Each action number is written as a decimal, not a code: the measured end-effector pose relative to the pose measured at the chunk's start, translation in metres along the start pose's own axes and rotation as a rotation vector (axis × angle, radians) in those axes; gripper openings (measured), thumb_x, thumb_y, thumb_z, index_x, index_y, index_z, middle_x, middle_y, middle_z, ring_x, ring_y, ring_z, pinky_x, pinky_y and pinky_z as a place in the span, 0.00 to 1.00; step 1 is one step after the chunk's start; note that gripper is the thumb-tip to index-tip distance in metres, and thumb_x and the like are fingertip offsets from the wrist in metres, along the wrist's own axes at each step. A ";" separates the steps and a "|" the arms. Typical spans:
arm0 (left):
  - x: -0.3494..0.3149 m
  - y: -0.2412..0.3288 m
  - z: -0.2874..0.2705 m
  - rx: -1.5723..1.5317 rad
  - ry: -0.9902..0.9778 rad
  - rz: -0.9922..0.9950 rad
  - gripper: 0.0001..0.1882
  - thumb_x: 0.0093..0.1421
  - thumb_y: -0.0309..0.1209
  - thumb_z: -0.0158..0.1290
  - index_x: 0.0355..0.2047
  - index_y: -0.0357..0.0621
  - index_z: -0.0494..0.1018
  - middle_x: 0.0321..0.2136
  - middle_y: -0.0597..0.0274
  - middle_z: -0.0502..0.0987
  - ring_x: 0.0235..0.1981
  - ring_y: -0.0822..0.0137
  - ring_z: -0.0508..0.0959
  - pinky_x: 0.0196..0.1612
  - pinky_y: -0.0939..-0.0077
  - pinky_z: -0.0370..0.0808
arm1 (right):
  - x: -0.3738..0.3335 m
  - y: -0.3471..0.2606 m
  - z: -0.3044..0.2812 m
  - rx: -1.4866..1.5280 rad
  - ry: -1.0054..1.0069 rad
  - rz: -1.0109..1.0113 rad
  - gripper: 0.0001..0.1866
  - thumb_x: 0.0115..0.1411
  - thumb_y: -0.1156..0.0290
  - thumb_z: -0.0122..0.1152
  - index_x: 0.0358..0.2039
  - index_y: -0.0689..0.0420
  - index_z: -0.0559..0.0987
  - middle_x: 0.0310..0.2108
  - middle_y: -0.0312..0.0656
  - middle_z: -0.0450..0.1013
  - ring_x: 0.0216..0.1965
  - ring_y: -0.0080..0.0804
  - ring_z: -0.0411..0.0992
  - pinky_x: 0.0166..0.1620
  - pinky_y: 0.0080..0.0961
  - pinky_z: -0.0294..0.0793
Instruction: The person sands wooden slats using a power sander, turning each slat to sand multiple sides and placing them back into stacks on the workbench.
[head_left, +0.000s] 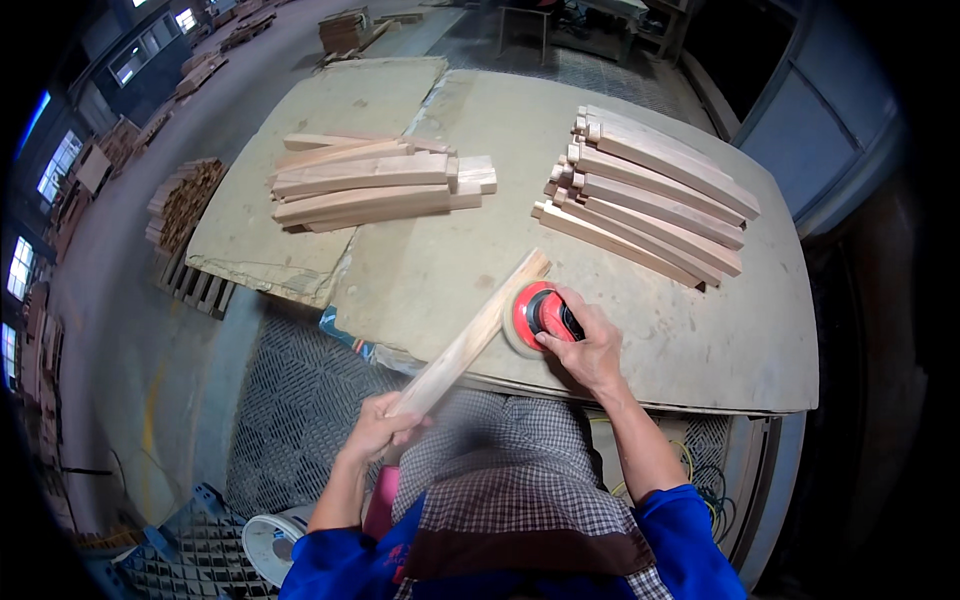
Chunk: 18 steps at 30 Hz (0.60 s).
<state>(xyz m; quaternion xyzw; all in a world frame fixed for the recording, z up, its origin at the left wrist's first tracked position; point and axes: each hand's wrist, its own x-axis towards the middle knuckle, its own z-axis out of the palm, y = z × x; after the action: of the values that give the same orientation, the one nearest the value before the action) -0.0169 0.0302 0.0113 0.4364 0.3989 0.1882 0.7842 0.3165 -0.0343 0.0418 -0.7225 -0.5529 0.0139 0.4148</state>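
— What's the room like?
— A workshop with a concrete floor; the desk (640, 130) is a broad sheet of worn board, with timber stacked on the floor (185, 200) off its left edge.

— And on it?
— Two piles of wooden slats — one near the far left (370, 180), one toward the right edge (650, 195).

— The hands?
— The left hand (385, 425), fingers wrapped round it, holds the low end of a long wooden slat (470, 340) that slopes up over the desk's near edge. The right hand (585, 345) grips a red round sander (535, 315), its pad against the slat's upper part.
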 end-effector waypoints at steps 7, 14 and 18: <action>0.003 0.000 -0.002 0.153 0.007 0.011 0.15 0.56 0.24 0.59 0.44 0.31 0.75 0.25 0.59 0.79 0.17 0.79 0.71 0.19 0.85 0.65 | 0.046 0.022 0.011 -0.100 0.030 0.002 0.40 0.40 0.61 0.76 0.57 0.37 0.73 0.30 0.47 0.75 0.31 0.47 0.77 0.36 0.40 0.78; -0.005 -0.005 0.008 0.583 0.143 0.273 0.19 0.54 0.32 0.63 0.44 0.36 0.76 0.30 0.60 0.79 0.30 0.70 0.78 0.36 0.75 0.75 | 0.099 -0.021 -0.008 -0.354 -0.275 0.041 0.38 0.43 0.58 0.75 0.58 0.42 0.73 0.34 0.52 0.78 0.37 0.50 0.78 0.42 0.44 0.76; -0.007 -0.008 0.009 0.730 0.197 0.326 0.18 0.53 0.33 0.63 0.43 0.38 0.77 0.34 0.53 0.81 0.35 0.66 0.81 0.40 0.72 0.76 | 0.085 -0.064 -0.003 -0.348 -0.452 -0.021 0.36 0.45 0.60 0.74 0.57 0.45 0.74 0.34 0.51 0.79 0.37 0.50 0.78 0.41 0.43 0.76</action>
<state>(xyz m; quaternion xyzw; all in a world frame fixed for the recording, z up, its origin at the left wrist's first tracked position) -0.0146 0.0171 0.0106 0.7233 0.4383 0.1970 0.4959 0.3010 0.0353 0.1204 -0.7558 -0.6327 0.0750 0.1509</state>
